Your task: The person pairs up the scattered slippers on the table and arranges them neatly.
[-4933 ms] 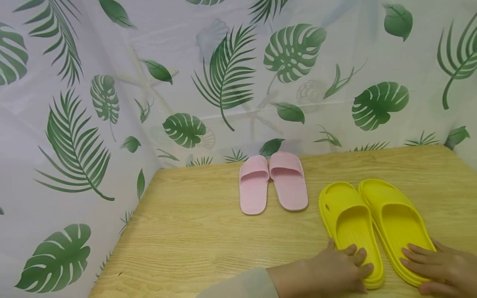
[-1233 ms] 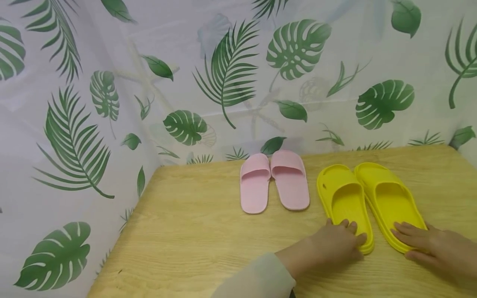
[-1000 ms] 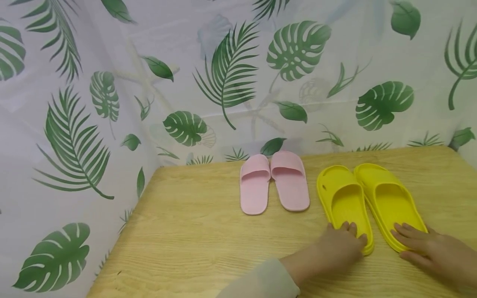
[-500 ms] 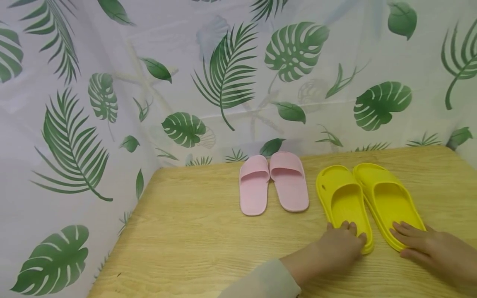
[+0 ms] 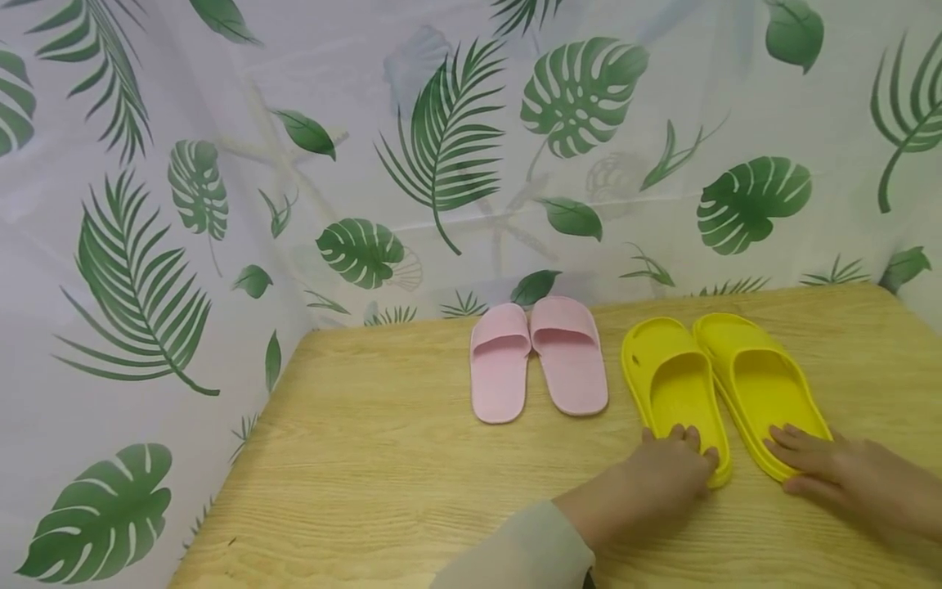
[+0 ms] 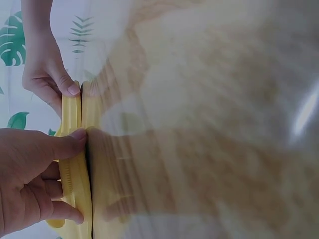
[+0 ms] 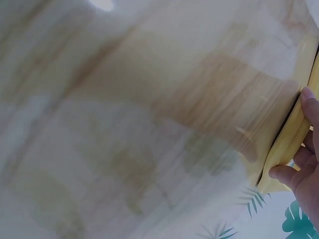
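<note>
Two yellow slippers lie side by side in the head view, toes toward the wall. My left hand [image 5: 662,478] grips the heel of the left yellow slipper [image 5: 670,348], fingers over the insole. On the right yellow slipper [image 5: 751,339], my right hand [image 5: 846,473] holds the heel, fingers inside and thumb at the rear edge. The left wrist view shows my left hand [image 6: 35,179] with thumb and fingertips along the sole's edge. In the right wrist view, my right hand [image 7: 306,154] spans the sole's edge likewise. Part of each heel is hidden under the fingers.
A pair of pink slippers [image 5: 500,393] lies left of the yellow pair, toes close to the wall. The wood-grain tabletop [image 5: 368,474] ends at a white leaf-patterned sheet [image 5: 456,270] behind and on the left. Its surface is glossy in the wrist views.
Both hands have slid the yellow slippers away from me toward the wall, to about level with the pink pair. In the last half second they shifted slightly farther. The pink slippers stayed put.
</note>
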`<act>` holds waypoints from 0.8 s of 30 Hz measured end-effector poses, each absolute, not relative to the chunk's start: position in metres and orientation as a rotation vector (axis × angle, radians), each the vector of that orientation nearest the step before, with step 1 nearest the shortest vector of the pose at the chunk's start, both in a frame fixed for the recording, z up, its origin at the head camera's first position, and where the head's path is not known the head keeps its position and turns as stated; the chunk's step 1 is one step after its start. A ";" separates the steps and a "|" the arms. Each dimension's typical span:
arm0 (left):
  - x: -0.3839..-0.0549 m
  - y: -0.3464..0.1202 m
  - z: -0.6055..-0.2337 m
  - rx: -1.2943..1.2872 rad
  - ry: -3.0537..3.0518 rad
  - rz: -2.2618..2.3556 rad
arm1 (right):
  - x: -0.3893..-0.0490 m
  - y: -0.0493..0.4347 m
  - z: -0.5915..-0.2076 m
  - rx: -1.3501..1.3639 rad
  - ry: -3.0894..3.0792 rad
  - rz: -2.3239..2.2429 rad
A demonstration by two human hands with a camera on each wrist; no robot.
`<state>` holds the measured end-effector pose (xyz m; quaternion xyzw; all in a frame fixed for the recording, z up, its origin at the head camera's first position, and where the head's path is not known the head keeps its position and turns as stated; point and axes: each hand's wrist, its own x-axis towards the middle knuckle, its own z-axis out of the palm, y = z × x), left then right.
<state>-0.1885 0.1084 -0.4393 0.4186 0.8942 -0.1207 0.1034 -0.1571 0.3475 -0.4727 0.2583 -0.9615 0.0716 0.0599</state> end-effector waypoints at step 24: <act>-0.206 0.111 -0.439 1.190 2.639 -0.345 | -0.176 0.349 -0.467 0.804 -2.939 0.204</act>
